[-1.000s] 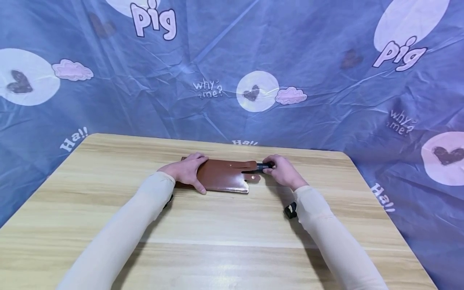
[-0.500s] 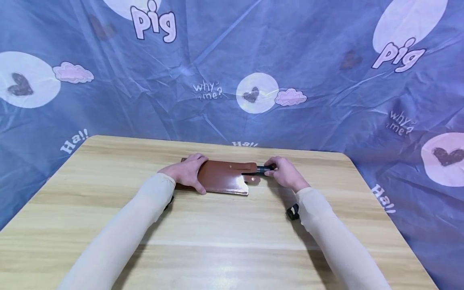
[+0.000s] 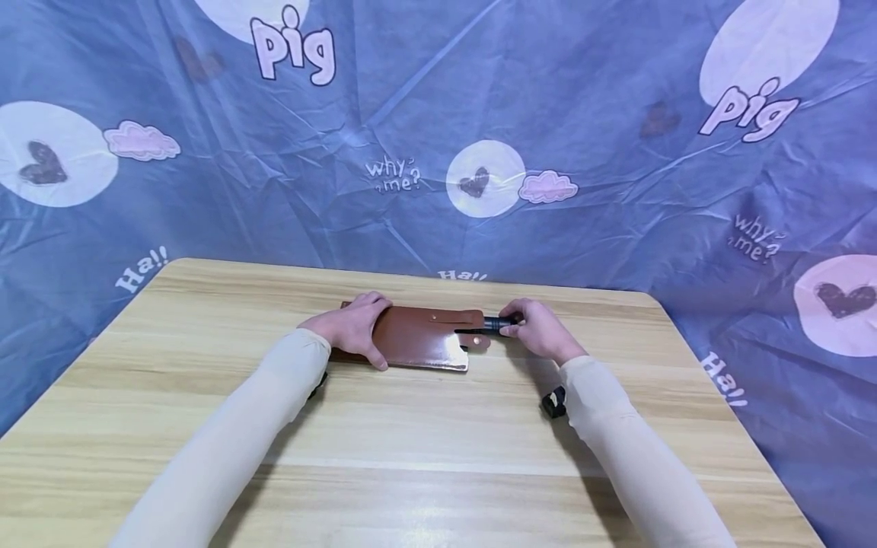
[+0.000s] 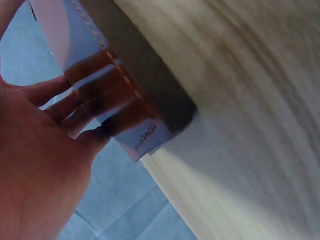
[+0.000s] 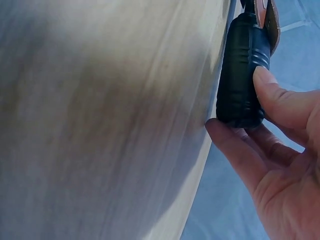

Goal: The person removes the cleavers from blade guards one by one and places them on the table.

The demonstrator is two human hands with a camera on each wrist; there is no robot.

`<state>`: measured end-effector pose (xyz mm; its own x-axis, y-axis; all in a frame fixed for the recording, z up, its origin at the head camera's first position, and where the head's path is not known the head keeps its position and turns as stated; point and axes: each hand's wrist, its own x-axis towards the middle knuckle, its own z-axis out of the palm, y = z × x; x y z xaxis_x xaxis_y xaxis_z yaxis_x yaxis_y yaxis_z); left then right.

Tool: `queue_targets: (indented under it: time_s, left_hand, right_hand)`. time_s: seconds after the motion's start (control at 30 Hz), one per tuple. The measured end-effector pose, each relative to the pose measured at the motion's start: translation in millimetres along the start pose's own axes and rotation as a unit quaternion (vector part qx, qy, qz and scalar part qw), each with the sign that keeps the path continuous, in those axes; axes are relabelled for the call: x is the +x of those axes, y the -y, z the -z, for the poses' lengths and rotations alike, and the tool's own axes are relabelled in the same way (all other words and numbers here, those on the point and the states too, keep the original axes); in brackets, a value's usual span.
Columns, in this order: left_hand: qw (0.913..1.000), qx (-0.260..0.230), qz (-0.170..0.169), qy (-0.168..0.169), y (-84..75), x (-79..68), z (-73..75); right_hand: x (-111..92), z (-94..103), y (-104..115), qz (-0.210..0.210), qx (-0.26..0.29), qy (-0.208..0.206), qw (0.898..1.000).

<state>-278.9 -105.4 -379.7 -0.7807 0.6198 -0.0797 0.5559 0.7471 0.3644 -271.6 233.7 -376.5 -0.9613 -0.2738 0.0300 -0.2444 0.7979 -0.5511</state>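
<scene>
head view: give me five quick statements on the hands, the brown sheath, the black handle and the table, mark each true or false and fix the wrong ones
1. The left hand is on the brown sheath. True.
2. The right hand is on the sheath too. False: it holds the black handle.
3. In the head view, the handle sticks out at the sheath's right end. True.
4. The sheath lies by the near edge of the table. False: it lies towards the far edge of the table.
5. Both sleeves are pale. True.
</scene>
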Motion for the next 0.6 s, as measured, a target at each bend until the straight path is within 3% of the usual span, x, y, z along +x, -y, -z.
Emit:
queue_targets:
  time_s: [0.6]
  left_hand:
    - [0.9998, 0.010, 0.012, 0.009, 1.5, -3.6, 2.3]
  right_hand:
    - [0.4, 2.2, -0.2, 0.001, -0.003, 0.005, 1.000]
